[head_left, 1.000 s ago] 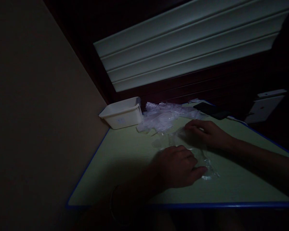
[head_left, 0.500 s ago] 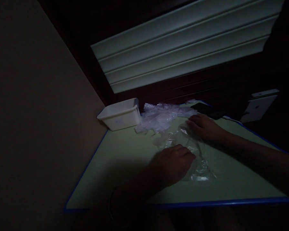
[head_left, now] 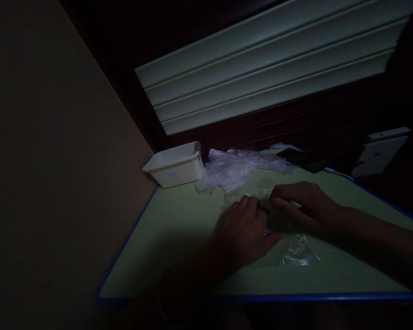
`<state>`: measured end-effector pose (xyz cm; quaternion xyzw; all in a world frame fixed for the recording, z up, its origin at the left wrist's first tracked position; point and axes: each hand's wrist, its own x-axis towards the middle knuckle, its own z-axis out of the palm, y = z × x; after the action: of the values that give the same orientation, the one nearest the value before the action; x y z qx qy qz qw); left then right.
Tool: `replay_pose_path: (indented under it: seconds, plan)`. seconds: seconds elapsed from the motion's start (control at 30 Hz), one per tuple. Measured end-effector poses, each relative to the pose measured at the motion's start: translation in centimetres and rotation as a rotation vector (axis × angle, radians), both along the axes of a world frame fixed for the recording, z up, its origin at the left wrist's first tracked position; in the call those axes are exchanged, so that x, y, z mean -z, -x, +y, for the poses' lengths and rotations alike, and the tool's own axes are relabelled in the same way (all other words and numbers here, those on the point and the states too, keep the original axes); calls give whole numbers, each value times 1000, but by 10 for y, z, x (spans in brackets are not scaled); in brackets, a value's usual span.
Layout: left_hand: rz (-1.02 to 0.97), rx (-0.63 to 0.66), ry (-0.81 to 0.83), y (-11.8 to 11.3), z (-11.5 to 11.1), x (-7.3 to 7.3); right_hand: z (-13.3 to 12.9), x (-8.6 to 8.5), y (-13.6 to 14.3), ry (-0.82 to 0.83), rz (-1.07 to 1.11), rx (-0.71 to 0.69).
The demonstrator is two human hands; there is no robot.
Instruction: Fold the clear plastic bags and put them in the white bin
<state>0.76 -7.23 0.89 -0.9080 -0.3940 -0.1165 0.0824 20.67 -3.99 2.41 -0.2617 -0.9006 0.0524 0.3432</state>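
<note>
A clear plastic bag (head_left: 299, 252) lies crinkled on the pale green table, partly hidden under both hands. My left hand (head_left: 248, 229) rests over its left part, palm down, with the thumb stretched out to the right and the fingers apart. Close beside it, my right hand (head_left: 306, 204) is closed, thumb and fingers curled together over the bag. Whatever its fingertips grip is too dark to make out. Just beyond the hands, a thin clear round edge of plastic (head_left: 265, 184) shows on the table.
A white plastic bin (head_left: 175, 172) stands at the back left by the wall. Beside it lies a heap of crumpled clear plastic bags (head_left: 234, 167). A dark flat item (head_left: 301, 158) is at the back right, near a white box (head_left: 380, 156). The table (head_left: 151, 256) has a blue edge.
My right hand has come nearer my left and closed, fingers curled. My left hand's thumb has spread outward. The bag's upper part is now more covered, and the view has shifted slightly.
</note>
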Motion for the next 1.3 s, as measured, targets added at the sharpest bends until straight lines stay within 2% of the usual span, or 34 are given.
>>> replay_pose_path:
  seconds: [0.13,0.23,0.33,0.53,0.8,0.93,1.07,1.3]
  plan:
    - [-12,-171,-45,2,1,8,8,2,1,105,-136,30]
    - [1,-226,-31,4,3,13,16,6,-1,163,-221,-24]
    - [8,-228,-17,5,3,14,21,10,-3,208,-294,-36]
    - [-4,-230,-1,5,3,10,24,12,-3,232,-278,-71]
    - [-59,-202,69,3,0,6,30,26,-5,237,-275,71]
    - [-26,-96,72,2,1,1,33,32,-6,192,-262,145]
    - [-13,-25,74,4,4,4,36,34,-5,145,-246,220]
    - [14,-137,138,8,8,14,38,32,-5,83,-312,230]
